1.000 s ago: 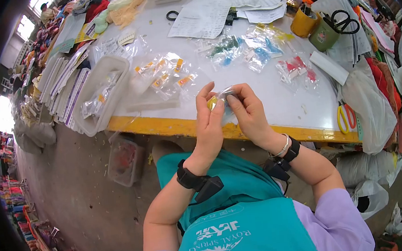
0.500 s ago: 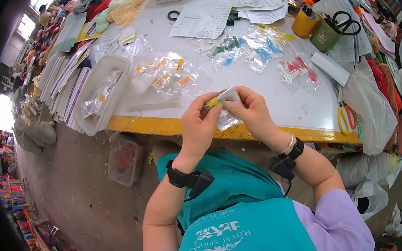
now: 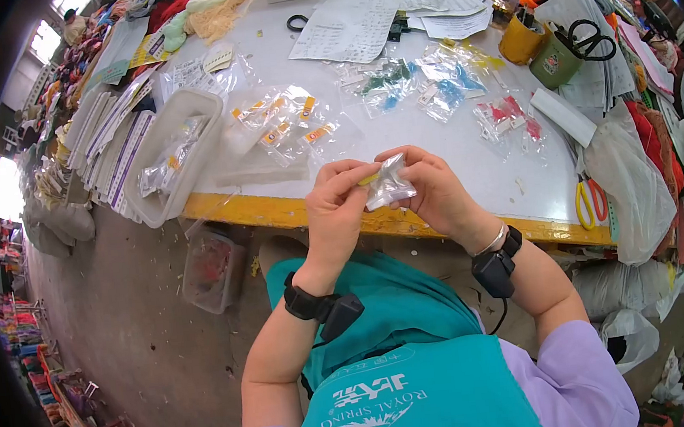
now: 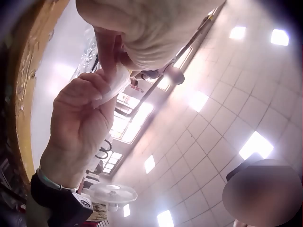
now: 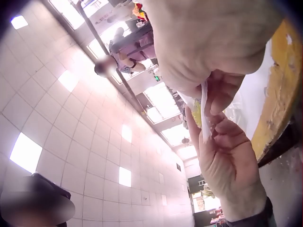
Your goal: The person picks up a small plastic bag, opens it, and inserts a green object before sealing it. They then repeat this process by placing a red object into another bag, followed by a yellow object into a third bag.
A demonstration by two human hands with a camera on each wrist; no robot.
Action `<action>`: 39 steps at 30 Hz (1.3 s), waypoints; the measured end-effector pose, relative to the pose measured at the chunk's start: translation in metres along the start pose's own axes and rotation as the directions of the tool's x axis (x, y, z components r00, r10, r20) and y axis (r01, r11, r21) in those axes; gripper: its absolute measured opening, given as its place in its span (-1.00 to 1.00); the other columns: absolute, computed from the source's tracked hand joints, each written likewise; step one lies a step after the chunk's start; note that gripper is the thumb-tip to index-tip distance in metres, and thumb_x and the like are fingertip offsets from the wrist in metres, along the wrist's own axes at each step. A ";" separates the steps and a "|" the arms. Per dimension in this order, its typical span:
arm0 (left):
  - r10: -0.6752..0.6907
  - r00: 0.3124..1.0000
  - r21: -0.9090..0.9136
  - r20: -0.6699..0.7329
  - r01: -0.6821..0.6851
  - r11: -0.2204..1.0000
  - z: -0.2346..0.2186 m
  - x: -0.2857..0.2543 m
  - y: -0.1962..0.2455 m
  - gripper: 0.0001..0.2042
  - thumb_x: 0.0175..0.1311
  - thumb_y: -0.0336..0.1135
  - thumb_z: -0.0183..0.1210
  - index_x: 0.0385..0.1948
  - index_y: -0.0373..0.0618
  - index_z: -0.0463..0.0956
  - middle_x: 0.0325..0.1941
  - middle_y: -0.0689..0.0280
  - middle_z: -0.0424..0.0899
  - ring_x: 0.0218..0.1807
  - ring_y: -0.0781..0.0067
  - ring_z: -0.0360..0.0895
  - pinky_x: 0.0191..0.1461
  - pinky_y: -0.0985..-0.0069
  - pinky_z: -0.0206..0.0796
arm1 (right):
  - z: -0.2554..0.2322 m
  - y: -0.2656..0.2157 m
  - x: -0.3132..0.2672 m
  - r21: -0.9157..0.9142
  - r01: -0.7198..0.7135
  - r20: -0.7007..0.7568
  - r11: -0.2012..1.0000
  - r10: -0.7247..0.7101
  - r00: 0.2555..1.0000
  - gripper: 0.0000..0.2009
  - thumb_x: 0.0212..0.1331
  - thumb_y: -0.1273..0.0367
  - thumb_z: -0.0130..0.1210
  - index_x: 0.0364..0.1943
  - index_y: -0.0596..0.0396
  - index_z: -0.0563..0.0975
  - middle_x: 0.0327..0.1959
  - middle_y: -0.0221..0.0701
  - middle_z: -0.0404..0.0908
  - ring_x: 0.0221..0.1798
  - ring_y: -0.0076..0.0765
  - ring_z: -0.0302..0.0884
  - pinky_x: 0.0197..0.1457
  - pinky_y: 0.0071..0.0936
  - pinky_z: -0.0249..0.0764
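Note:
A small clear plastic bag (image 3: 389,183) is held up between both hands, over the table's front edge. My left hand (image 3: 334,210) pinches its left side with thumb and fingers, together with a small yellow bundle (image 3: 369,179). My right hand (image 3: 445,196) grips the bag's right side, the thumb on its face. In the right wrist view the yellow bundle (image 5: 197,111) shows beside the pale edge of the bag (image 5: 205,111), close to the left hand's fingers. The right hand (image 4: 78,118) pinches the bag (image 4: 113,87) in the left wrist view too.
Bags with orange labels (image 3: 281,121), bags with blue pieces (image 3: 452,82) and bags with red pieces (image 3: 508,115) lie across the white table (image 3: 436,169). A plastic tub (image 3: 211,115) stands left. Scissors with red and yellow handles (image 3: 590,200) lie at the right edge.
The bag has turned in the hands, and the yellow bundle, plainly seen half a second ago, is now mostly covered by the left fingers. The right hand has shifted slightly on the bag.

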State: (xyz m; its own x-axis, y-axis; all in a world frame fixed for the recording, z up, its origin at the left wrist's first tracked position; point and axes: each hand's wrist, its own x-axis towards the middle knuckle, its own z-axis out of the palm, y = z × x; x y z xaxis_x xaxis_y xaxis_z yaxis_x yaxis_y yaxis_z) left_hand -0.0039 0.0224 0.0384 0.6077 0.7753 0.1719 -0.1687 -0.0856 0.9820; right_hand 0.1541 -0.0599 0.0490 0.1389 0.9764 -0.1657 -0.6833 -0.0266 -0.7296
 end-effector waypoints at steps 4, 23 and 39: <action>0.060 0.997 0.210 0.047 -0.069 0.975 -0.005 0.001 -0.002 -0.72 0.18 -0.65 0.04 -0.17 -0.21 0.68 0.00 0.30 0.52 -0.12 0.60 0.46 -0.05 0.71 0.28 | -0.006 0.002 0.003 -0.072 -0.048 -0.037 0.996 0.045 0.998 -0.76 0.28 0.43 0.08 0.00 0.18 0.50 -0.16 -0.41 0.59 -0.17 -0.58 0.56 -0.21 -0.60 0.57; 0.022 0.999 0.185 0.039 -0.028 0.982 -0.009 -0.002 -0.016 -0.83 0.20 -0.67 0.06 -0.31 -0.20 0.60 -0.10 0.34 0.51 -0.20 0.63 0.49 -0.16 0.66 0.38 | -0.015 0.000 0.006 -0.241 -0.259 -0.076 0.935 0.248 0.966 -0.75 0.29 0.39 0.11 -0.03 0.25 0.50 -0.19 -0.31 0.60 -0.24 -0.47 0.65 -0.18 -0.57 0.67; 0.321 0.844 0.831 0.430 -0.509 0.226 -0.073 0.063 -0.016 -0.68 0.03 -0.58 0.13 -0.12 -0.14 0.61 0.00 0.16 0.58 0.08 0.11 0.51 0.09 0.31 0.37 | -0.036 0.010 0.007 -0.385 -0.138 -0.160 0.912 0.082 0.984 -0.76 0.19 0.50 0.19 -0.06 0.27 0.56 -0.25 -0.29 0.66 -0.29 -0.48 0.66 -0.21 -0.60 0.64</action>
State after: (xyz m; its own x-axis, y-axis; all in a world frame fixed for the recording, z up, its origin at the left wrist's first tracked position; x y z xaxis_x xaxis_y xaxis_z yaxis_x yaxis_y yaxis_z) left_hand -0.0196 0.1186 0.0282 0.7923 0.3582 0.4939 0.2974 -0.9336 0.2001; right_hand 0.1748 -0.0612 0.0167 0.1954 0.9241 -0.3284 -0.3666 -0.2418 -0.8984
